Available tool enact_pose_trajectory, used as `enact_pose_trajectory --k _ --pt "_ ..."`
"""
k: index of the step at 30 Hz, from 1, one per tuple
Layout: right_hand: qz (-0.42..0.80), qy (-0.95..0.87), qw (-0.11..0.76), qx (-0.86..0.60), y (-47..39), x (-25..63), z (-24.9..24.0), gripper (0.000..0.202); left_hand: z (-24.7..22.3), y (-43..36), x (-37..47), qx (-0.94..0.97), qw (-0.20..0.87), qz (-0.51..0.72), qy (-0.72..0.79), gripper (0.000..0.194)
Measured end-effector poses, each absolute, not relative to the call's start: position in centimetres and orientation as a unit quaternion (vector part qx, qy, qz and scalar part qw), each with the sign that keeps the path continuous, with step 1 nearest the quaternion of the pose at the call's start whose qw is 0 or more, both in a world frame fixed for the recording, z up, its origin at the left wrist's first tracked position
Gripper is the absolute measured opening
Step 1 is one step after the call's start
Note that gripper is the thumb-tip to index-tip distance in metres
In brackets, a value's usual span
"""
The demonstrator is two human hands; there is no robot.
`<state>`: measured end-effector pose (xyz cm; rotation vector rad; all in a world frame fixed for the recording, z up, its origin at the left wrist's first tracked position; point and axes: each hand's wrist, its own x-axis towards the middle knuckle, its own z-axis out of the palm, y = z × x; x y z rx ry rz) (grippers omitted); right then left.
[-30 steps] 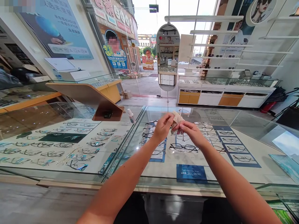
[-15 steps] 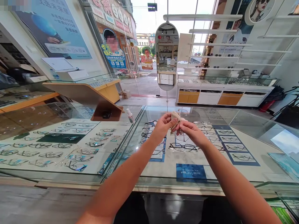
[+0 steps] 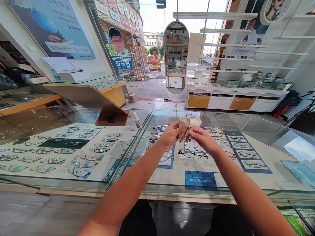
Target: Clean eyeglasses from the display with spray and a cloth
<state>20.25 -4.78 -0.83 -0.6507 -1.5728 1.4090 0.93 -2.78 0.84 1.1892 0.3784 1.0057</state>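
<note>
- The left hand point(image 3: 173, 132) was clamped on a beige cloth point(image 3: 195, 122).
- The right hand point(image 3: 202, 138), just beside it at three o'clock, was pinched on thin glasses point(image 3: 188, 123), with the cloth against them.
- Cloth and thin glasses were held above the glass surface point(image 3: 158, 183), mid-view.
- From them, black glasses point(image 3: 194, 152) and a blue card point(image 3: 200, 180) lay at six o'clock; a bottle point(image 3: 137, 121) stood at nine, a mirror point(image 3: 176, 57) at twelve.

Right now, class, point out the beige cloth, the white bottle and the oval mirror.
Beige cloth point(image 3: 196, 122), head view: its upper right part.
White bottle point(image 3: 137, 121), head view: the middle of its body.
Oval mirror point(image 3: 176, 58), head view: the middle of its glass.
</note>
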Motion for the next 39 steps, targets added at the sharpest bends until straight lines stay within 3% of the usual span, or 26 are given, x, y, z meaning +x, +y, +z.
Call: enact_pose_trajectory --k 15,28,33,39 --pt "0.58 -0.619 0.447 -0.284 -4.6 20.2 -1.3 0.036 1.7 -2.4 -0.1 0.594 0.635 0.449 0.205 0.052" --pt "0.548 -0.667 0.417 -0.285 -4.8 20.5 -0.6 0.037 2.2 -3.3 0.8 0.593 0.57 0.522 0.228 0.049" --pt "0.544 -0.669 0.417 -0.288 -4.7 20.6 -0.6 0.035 2.4 -2.8 -0.1 0.636 0.557 0.483 0.227 0.06" --pt "0.567 -0.652 0.429 -0.264 -4.5 20.9 -0.5 0.035 2.8 -2.0 -1.9 0.644 0.594 0.428 0.223 0.051"
